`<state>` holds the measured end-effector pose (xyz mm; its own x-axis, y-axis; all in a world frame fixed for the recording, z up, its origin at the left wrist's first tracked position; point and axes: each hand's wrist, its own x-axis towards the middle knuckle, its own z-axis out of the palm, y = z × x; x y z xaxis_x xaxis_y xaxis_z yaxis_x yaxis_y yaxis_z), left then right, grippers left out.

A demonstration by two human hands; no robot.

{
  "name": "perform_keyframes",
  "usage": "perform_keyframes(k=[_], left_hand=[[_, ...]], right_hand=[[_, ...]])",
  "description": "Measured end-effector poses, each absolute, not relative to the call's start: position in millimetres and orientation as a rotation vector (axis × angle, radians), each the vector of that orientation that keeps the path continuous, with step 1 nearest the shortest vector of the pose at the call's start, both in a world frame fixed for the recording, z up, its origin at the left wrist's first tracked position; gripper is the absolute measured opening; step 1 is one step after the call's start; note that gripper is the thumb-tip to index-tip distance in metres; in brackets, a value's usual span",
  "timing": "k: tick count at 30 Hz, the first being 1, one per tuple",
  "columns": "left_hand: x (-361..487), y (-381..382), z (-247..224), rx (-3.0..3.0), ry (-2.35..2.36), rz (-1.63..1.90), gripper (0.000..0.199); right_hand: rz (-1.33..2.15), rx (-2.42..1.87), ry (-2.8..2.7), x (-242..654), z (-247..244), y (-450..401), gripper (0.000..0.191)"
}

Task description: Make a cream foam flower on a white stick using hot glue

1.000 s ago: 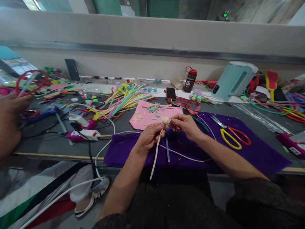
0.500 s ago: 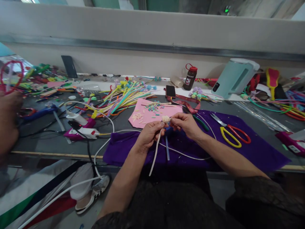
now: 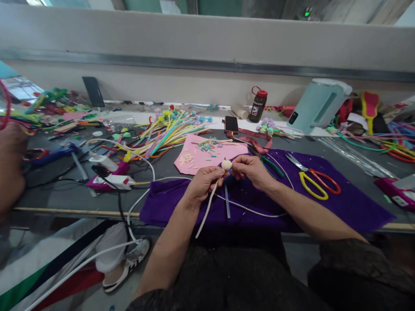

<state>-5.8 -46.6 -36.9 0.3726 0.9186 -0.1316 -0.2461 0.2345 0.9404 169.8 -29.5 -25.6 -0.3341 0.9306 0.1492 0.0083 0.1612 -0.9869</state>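
A cream flower head (image 3: 226, 164), apparently of fuzzy craft stem, sits between my hands above a purple cloth (image 3: 175, 203). My left hand (image 3: 207, 180) is closed in a pinch just below it, on its cream stem (image 3: 205, 211), whose loose end hangs down toward me. My right hand (image 3: 248, 169) is closed with its fingertips at the flower's right side; whether they grip a petal or something small is hidden. Behind the fingers shows a bit of blue, with a translucent stick (image 3: 228, 202) jutting out below, like a glue gun with its glue stick.
Pink sheet (image 3: 184, 151) with short cut pieces lies beyond my hands. Red-and-yellow scissors (image 3: 313, 179) and green-handled pliers (image 3: 272, 167) lie right. Many coloured craft stems (image 3: 168, 138), a power strip (image 3: 112, 180) and white cables spread left. Another person's hand (image 3: 11, 160) is at far left.
The flower head has turned so its rounded petals show more clearly. Its stem's free end has swung left. The other person's hand and red loop have shifted left.
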Motion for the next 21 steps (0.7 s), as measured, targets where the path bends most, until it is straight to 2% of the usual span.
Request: perform_keyframes(k=[21], left_hand=[[-5.5,-45.6,-38.3,0.999,0.852,0.940,0.024]], right_hand=[[1.355,-0.939,-1.539,169.9,-26.2,-29.4,0.019]])
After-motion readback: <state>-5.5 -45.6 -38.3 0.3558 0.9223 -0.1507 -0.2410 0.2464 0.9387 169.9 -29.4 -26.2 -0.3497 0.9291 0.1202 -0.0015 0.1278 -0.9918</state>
